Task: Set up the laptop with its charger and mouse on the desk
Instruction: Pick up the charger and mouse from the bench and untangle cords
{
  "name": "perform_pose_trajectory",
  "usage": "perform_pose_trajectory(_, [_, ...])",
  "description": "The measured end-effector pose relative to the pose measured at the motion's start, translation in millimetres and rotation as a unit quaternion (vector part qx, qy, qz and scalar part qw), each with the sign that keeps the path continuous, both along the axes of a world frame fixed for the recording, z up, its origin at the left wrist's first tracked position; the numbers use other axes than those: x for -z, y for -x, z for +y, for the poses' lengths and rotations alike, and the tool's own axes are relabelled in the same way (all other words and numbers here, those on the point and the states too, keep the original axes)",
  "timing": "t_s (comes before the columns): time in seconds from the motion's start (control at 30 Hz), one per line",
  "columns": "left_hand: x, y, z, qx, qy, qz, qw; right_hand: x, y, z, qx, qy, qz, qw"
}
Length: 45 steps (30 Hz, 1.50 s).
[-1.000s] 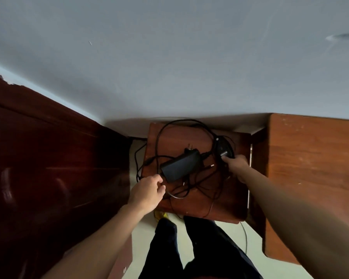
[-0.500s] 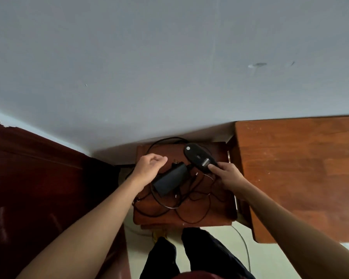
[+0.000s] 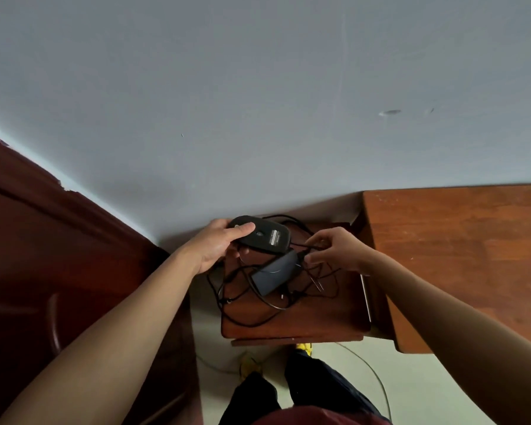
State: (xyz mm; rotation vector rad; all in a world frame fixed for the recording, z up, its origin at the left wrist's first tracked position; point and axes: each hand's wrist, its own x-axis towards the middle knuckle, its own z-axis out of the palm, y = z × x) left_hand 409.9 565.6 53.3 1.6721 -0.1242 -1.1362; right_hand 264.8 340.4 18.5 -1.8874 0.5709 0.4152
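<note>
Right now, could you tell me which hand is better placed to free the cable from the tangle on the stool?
The right hand, probably. Its fingertips already pinch a cable beside the charger brick, directly over the tangle. The left hand is occupied gripping the mouse, underside up, above the stool.

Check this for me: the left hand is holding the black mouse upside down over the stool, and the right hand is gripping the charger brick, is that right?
Not quite. In the head view the left hand does hold the mouse underside up above the stool, but the right hand pinches a thin black cable, not the charger brick, which lies on the stool among the tangled cords.
</note>
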Motion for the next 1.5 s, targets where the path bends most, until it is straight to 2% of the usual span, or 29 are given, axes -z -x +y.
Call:
perform_pose_trajectory(0.07, [-6.8, -2.8, 9.0, -0.015, 0.004, -0.028, 0.999, 2.8, -1.7, -4.1, 0.014, 0.132, -0.009, 0.991])
perform_pose_trajectory(0.13, [-17.7, -4.5, 16.4, -0.074, 0.036, -0.029, 0.996, 4.9, -3.6, -4.6, 0.044, 0.187, -0.012, 0.981])
perform_pose_trajectory(0.2, [-33.7, -8.1, 22.6, -0.143, 0.076, -0.018, 0.987, 10.2, -4.2, -7.2, 0.110, 0.129, -0.021, 0.985])
perform_pose_trajectory(0.3, [-59.0, -11.0, 29.3, -0.171, 0.112, -0.024, 0.979, 12.7, -4.9, -4.6, 0.158, 0.025, -0.028, 0.987])
perform_pose_trajectory(0.43, [-88.1, -14.5, 31.1, -0.170, 0.106, -0.113, 0.973, 4.1, -15.9, 13.4, 0.198, -0.037, -0.040, 0.979])
perform_pose_trajectory(0.5, [-102.0, -21.4, 37.1, -0.187, 0.071, -0.191, 0.961, 1.9, -16.5, 12.6, 0.205, 0.011, -0.057, 0.977])
perform_pose_trajectory(0.6, [-112.8, -33.3, 55.6, -0.235, 0.035, -0.241, 0.941, -2.1, -6.4, -5.4, 0.201, 0.187, -0.048, 0.960])
perform_pose_trajectory(0.67, [-114.8, -37.4, 67.6, -0.276, 0.060, -0.215, 0.935, -4.2, -0.5, -15.8, 0.226, 0.190, -0.043, 0.954])
perform_pose_trajectory(0.73, [-117.0, -37.1, 72.5, -0.295, 0.099, -0.167, 0.935, -7.2, -2.8, -13.8, 0.240, 0.115, -0.064, 0.962])
perform_pose_trajectory(0.8, [-122.3, -33.9, 69.9, -0.289, 0.136, -0.118, 0.940, -15.9, -11.0, 1.7, 0.204, 0.045, -0.084, 0.974])
perform_pose_trajectory(0.93, [-144.7, -27.2, 56.7, -0.224, 0.184, -0.077, 0.954, -16.7, -35.5, 47.0, 0.037, -0.039, -0.101, 0.993])
perform_pose_trajectory(1.0, [-155.9, -23.4, 50.8, -0.192, 0.191, -0.073, 0.960, -12.9, -46.5, 71.3, -0.013, -0.036, -0.095, 0.995])
perform_pose_trajectory(1.1, [-171.6, -20.3, 49.1, -0.166, 0.193, -0.071, 0.964, -14.2, -67.4, 109.7, -0.082, 0.020, -0.092, 0.992])
perform_pose_trajectory(1.17, [-180.2, -18.9, 49.6, -0.160, 0.196, -0.065, 0.965, -13.7, -81.5, 128.5, -0.092, 0.030, -0.097, 0.991])
perform_pose_trajectory(1.27, [-190.9, -20.6, 56.8, -0.148, 0.201, -0.072, 0.966, -16.2, -99.1, 150.7, -0.023, 0.074, -0.141, 0.987])
perform_pose_trajectory(1.4, [-202.7, -27.3, 77.3, -0.112, 0.234, -0.068, 0.963, -33.0, -121.1, 165.2, 0.210, 0.142, -0.225, 0.941])
perform_pose_trajectory(1.47, [-206.6, -28.4, 87.7, -0.103, 0.243, -0.059, 0.963, -35.8, -135.0, 165.8, 0.249, 0.125, -0.231, 0.932])
perform_pose_trajectory(1.5, [-207.5, -28.6, 93.3, -0.103, 0.248, -0.055, 0.962, -35.3, -142.9, 165.0, 0.237, 0.130, -0.221, 0.937])
